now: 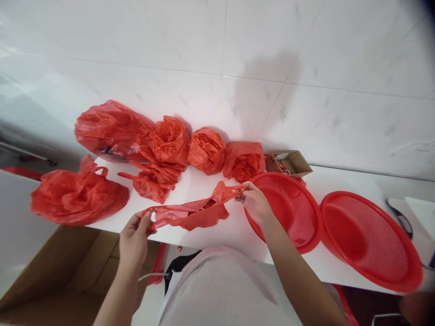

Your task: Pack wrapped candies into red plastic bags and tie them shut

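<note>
1. Left hand (134, 234) in a pinching grip on one end of the red bag (200, 218), right hand (256, 204) grasping the other!
2. There it stretches, between them over the desk (193, 189), long axis crosswise, right end farther from the body.
3. Right hand's nearer the red basket (302, 217).

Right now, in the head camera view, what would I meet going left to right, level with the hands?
Bulging red bag, left hand, held red bag, right hand, left basket, right basket.
</note>
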### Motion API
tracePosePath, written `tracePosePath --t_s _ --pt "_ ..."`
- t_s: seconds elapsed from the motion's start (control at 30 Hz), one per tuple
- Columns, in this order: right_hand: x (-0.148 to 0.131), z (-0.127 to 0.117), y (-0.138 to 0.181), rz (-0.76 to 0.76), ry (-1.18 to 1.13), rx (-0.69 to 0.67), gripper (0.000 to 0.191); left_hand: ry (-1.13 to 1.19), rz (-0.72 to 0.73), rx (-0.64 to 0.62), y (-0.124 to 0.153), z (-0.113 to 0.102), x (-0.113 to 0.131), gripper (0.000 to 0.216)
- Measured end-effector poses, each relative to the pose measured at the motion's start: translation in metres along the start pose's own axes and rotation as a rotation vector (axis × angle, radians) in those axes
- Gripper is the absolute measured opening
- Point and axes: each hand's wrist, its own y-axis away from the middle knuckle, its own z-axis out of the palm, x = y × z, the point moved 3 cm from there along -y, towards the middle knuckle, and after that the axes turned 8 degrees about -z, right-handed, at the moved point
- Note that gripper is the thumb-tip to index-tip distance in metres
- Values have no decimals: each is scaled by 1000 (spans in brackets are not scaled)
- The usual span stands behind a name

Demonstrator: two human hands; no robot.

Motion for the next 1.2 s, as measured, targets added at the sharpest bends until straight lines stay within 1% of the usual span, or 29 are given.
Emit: tracePosePath --t_s 0.03,0.1,0.17,0.23,0.3,0.4,0.5,0.6,0.67,0.73,0.8,0.83,0.9,0.97,1.03,1.1,1.13,1.2 --pt "-1 3 4 46 -33 9 15 3 -11 -15 1 2 4 37" --pt "-4 11 11 109 -82 25 17 -25 -60 -96 6 9 8 38" --pt "-11 20 19 101 -107 -3 16 9 -72 -149 12 15 13 36" --pt "-21 28 25 62 -98 -53 15 104 -41 -135 17 16 18 35" --pt "-29 32 29 50 -78 -48 16 153 -55 -110 20 15 21 35" --pt "-40 30 33 25 -85 -35 16 144 -112 -190 24 19 25 33" --pt "-46 26 36 -57 -77 -63 13 244 -115 -245 28 24 30 30" --pt "-46 17 39 -147 45 -2 8 284 -113 -279 29 28 36 33" --pt "-40 12 41 -177 149 -4 7 284 -65 -323 28 28 41 33" --pt "-34 7 45 -204 215 -12 8 249 -25 -318 26 26 44 31" --pt "-27 0 49 -223 246 23 8 115 3 -282 24 25 44 27" --pt "-24 -3 51 -222 258 40 7 23 36 -274 25 25 44 25" --pt "-19 -7 55 -206 267 50 7 -139 157 -294 28 30 45 21" --pt "-18 -7 59 -193 267 39 6 -196 292 -389 33 38 46 18" --pt "-21 -1 63 -198 295 29 7 -157 363 -559 39 50 45 23" --pt "-27 12 68 -224 386 -6 8 -112 363 -743 47 64 41 39" --pt "-31 21 70 -247 457 -44 9 -120 350 -808 50 70 38 49" --pt "-37 43 74 -297 618 -192 10 -219 309 -885 58 83 32 69"
